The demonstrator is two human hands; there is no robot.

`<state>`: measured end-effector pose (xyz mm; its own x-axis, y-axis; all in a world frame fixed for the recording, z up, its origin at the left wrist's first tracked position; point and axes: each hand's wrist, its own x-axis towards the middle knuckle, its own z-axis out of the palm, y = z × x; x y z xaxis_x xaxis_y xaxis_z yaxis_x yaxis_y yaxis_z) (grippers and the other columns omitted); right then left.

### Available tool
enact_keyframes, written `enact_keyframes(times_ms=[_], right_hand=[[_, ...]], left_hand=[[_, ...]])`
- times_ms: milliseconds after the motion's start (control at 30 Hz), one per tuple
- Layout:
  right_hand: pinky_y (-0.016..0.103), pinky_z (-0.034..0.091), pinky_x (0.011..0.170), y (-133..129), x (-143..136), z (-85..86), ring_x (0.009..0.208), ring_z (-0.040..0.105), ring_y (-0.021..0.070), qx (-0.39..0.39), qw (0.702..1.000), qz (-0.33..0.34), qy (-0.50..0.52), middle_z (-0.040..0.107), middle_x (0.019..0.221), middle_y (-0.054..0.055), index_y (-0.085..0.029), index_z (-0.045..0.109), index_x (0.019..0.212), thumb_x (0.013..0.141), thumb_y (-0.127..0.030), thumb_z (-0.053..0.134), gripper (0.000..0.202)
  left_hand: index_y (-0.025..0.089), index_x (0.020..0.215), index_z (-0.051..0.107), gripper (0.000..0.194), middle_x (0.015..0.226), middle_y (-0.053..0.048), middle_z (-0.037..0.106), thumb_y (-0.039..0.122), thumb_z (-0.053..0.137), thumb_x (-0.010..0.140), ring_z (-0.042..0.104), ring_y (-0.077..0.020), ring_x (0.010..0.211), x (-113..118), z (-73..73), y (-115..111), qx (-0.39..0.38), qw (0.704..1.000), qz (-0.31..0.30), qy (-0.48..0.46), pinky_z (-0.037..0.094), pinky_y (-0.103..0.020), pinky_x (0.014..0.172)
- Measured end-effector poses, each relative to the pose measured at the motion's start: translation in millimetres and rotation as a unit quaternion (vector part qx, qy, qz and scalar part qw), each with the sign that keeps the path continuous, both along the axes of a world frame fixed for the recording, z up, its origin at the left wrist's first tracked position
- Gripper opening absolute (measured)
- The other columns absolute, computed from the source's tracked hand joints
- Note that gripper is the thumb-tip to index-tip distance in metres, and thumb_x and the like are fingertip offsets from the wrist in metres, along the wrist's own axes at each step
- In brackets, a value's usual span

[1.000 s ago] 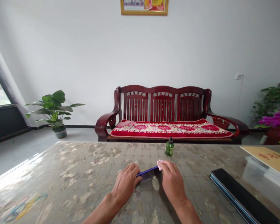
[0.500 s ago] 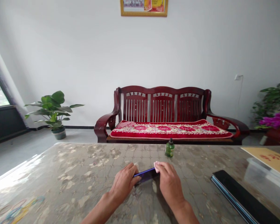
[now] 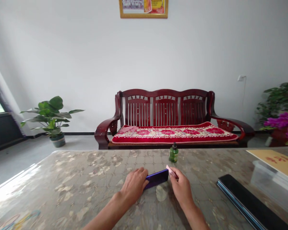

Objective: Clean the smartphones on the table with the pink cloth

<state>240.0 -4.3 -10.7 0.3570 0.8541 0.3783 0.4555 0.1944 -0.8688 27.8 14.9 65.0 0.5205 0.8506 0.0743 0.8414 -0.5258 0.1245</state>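
My left hand (image 3: 135, 185) is closed round the left end of a smartphone (image 3: 157, 179) with a blue-purple edge and a dark face. The phone is tilted up above the table. In my right hand (image 3: 182, 187) a small pale pink cloth (image 3: 170, 171) is pinched between thumb and fingers, against the phone's right end. Part of the cloth is hidden by the fingers. Beyond the hands a green bottle (image 3: 173, 154) with a black top stands upright on the table.
On the patterned tablecloth (image 3: 81, 179), a stack of dark phones (image 3: 247, 198) lies at right, beside a clear plastic box (image 3: 271, 182) under a tan envelope (image 3: 273, 159). Coloured rubber bands (image 3: 19, 220) lie front left. Behind stands a wooden sofa (image 3: 165, 108).
Both hands and the phone have shifted slightly right, and the phone's dark face shows more. The pink cloth has moved to the phone's right edge. The camera view has shifted slightly.
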Motion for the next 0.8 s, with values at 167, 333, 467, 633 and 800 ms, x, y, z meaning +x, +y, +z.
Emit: enact_keyframes(times_ms=[167, 333, 467, 633, 800], right_hand=[[0.031, 0.054, 0.078, -2, -1, -1.0, 0.087, 0.069, 0.0243, 0.012, 0.999, 0.0, 0.046, 0.075, 0.097, 0.008, -0.019, 0.072, 0.101, 0.08, -0.04, 0.054, 0.035], [0.031, 0.055, 0.077, -5, -7, -2.0, 0.087, 0.07, 0.0248, 0.02, 0.998, -0.008, 0.057, 0.075, 0.096, 0.01, -0.018, 0.073, 0.1, 0.081, -0.042, 0.053, 0.036], [0.031, 0.055, 0.076, -9, -16, 1.8, 0.086, 0.069, 0.023, 0.055, 0.998, 0.002, 0.025, 0.075, 0.098, 0.011, -0.018, 0.073, 0.103, 0.087, -0.04, 0.051, 0.035], [0.033, 0.052, 0.089, -11, -21, 5.3, 0.098, 0.066, 0.0215, 0.116, 0.992, 0.011, -0.053, 0.073, 0.104, 0.009, -0.022, 0.073, 0.105, 0.09, -0.029, 0.049, 0.029], [0.033, 0.053, 0.087, -11, -25, 4.9, 0.095, 0.067, 0.02, 0.125, 0.989, 0.006, -0.084, 0.074, 0.1, 0.008, -0.023, 0.074, 0.103, 0.088, -0.019, 0.047, 0.031]], left_hand=[[0.019, 0.095, 0.062, 0.008, 0.098, -0.006, 0.067, 0.022, 0.056, 0.092, 0.065, -0.0238, 0.095, 21, -3.6, 4, -0.004, 1.0, -0.009, 0.027, 0.047, -0.031, 0.077], [0.018, 0.096, 0.064, 0.011, 0.098, -0.007, 0.069, 0.024, 0.055, 0.094, 0.066, -0.0241, 0.096, 40, -3.6, 3, 0.002, 0.999, -0.009, 0.031, 0.047, -0.031, 0.079], [0.019, 0.096, 0.064, 0.012, 0.096, -0.006, 0.069, 0.028, 0.055, 0.095, 0.066, -0.0231, 0.093, 45, -2.9, 1, 0.012, 1.0, 0.007, 0.025, 0.046, -0.03, 0.077], [0.021, 0.088, 0.061, 0.016, 0.089, -0.002, 0.068, 0.031, 0.053, 0.097, 0.065, -0.0192, 0.087, 32, -7.4, -1, 0.053, 0.998, 0.014, -0.039, 0.042, -0.026, 0.073], [0.022, 0.082, 0.057, 0.022, 0.084, 0.0, 0.065, 0.034, 0.05, 0.099, 0.063, -0.0168, 0.082, 18, -12.7, -2, 0.079, 0.991, 0.044, -0.094, 0.038, -0.024, 0.068]])
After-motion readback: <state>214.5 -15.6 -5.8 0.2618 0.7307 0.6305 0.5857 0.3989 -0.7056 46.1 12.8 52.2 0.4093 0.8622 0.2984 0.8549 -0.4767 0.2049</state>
